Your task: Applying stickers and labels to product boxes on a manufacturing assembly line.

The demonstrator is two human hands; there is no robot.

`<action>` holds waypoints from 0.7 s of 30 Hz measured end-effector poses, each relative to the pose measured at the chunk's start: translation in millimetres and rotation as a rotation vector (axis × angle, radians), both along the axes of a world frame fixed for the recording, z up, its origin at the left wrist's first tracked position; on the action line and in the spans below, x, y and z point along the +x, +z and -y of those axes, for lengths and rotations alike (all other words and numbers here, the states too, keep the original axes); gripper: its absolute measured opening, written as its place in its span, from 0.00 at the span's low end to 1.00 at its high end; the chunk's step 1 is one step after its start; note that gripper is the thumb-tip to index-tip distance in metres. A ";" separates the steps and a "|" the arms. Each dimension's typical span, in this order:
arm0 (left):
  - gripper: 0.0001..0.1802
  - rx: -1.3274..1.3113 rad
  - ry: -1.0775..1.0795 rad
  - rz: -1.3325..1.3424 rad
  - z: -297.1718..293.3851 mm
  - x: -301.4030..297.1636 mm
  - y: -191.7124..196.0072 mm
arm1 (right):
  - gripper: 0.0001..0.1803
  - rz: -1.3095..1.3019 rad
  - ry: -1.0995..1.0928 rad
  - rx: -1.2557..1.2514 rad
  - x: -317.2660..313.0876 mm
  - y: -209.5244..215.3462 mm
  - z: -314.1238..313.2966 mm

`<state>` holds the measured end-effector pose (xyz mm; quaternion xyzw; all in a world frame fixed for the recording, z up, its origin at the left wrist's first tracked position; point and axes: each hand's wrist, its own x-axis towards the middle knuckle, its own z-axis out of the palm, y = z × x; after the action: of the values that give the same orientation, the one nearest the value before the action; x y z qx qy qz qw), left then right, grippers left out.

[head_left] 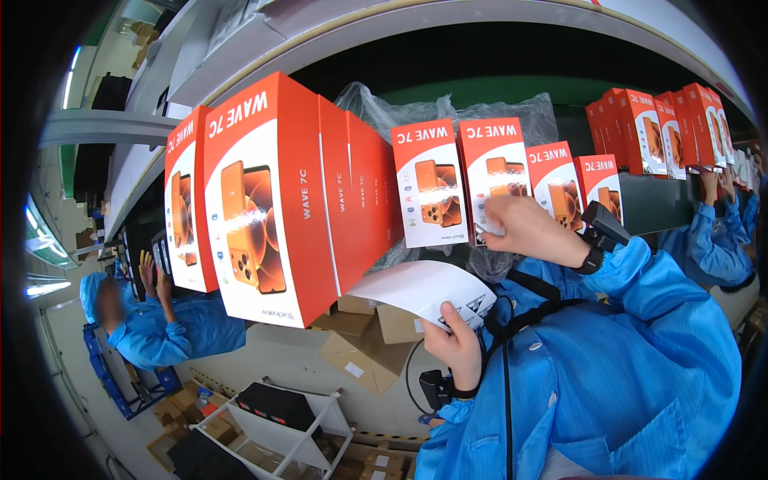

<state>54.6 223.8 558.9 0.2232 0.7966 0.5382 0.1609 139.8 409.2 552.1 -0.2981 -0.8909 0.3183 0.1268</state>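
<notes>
Here, a bowed sheet (420,282) in the left hand (454,352) and a red-and-white box (490,176) at the right hand (534,232)

We judge the step in hand to be work on the face of this one box, with the sheet held ready beside it. Our left fingers are closed on the sheet's near end, thumb on top, and the white part bows away from them toward the long row of boxes (260,212). The black-printed end lies right by that thumb.

Our right fingers are curled and drawn close together at the lower front of the box; we cannot tell whether they pinch something small or press the face. A neighbour box (432,184) stands just left of them, and clear plastic (364,104) lies beyond them on the surface (660,204).

As we see it, the next move calls for light fingertip control at the box face, while the left grip holds the sheet steady and uncreased.

In pose, our right arm comes in bent from the right, the back of the hand upward and the wrist near level. Our left hand sits lower and nearer the body, thumb pointing up, its other fingers mostly hidden under the sheet.
</notes>
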 end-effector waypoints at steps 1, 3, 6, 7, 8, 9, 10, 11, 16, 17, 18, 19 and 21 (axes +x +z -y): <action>0.14 0.031 0.024 -0.027 -0.1 -0.1 0.1 | 0.14 -0.003 0.001 0.001 0.0 4.3 -0.3; 0.14 0.099 0.048 0.014 1.4 2.4 1.4 | 0.19 0.117 0.002 -0.357 1.1 22.1 -2.5; 0.14 0.206 0.030 0.142 8.3 7.7 -2.3 | 0.19 -0.146 0.178 -0.931 8.3 27.0 18.8; 0.14 0.239 -0.007 0.225 12.7 9.4 -2.9 | 0.18 -0.116 0.175 -1.016 8.9 27.8 25.6; 0.14 0.278 -0.018 0.258 15.4 10.9 -2.0 | 0.17 -0.196 0.116 -1.065 9.1 25.9 32.5; 0.14 0.277 -0.014 0.256 16.7 11.6 -1.3 | 0.16 -0.276 0.057 -1.115 8.0 22.5 36.9; 0.15 0.320 -0.046 0.240 17.8 12.6 0.0 | 0.16 -0.275 0.061 -1.117 6.6 23.3 38.0; 0.15 0.364 -0.078 0.225 19.1 13.5 0.5 | 0.15 -0.308 0.066 -0.876 4.6 25.2 38.8; 0.08 0.328 -0.034 0.167 23.6 8.1 -0.8 | 0.08 -0.439 0.215 -0.489 -8.9 30.9 60.2; 0.08 0.329 -0.025 0.165 24.8 6.8 -0.3 | 0.08 -0.436 0.224 -0.491 -11.0 33.1 64.0; 0.07 0.352 0.010 0.196 26.5 5.6 -0.9 | 0.09 -0.449 0.246 -0.482 -12.9 33.9 67.5; 0.07 0.376 0.045 0.226 28.1 4.2 -1.5 | 0.09 -0.461 0.268 -0.472 -15.4 34.0 69.5; 0.06 0.375 0.049 0.239 29.4 -1.6 0.8 | 0.11 -0.453 0.297 -0.461 -19.8 32.3 71.5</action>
<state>53.0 194.5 559.6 0.1646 0.6630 0.7034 0.1967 120.1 337.8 584.4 -0.1082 -0.7787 0.5838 0.2028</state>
